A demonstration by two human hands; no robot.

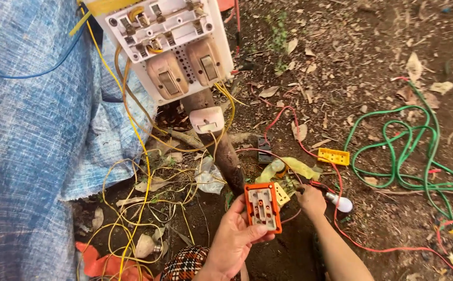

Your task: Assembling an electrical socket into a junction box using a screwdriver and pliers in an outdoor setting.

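Left hand (234,237) palm-up, fingers curled around orange socket plate (263,207). Right hand (309,200) reaches down, fist closed, probably pinching red wire (335,182); fingertips hidden.

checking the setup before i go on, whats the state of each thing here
orange socket plate: held face up in the left hand.
right hand: down on the soil, closed on something among the wires; what it grips is unclear.
white switch board: opened, inner contacts and yellow wiring exposed.
green cable: lying in loose coils on the ground.
yellow plate: lying flat on the soil, untouched.
light bulb: lying on the soil, unlit.
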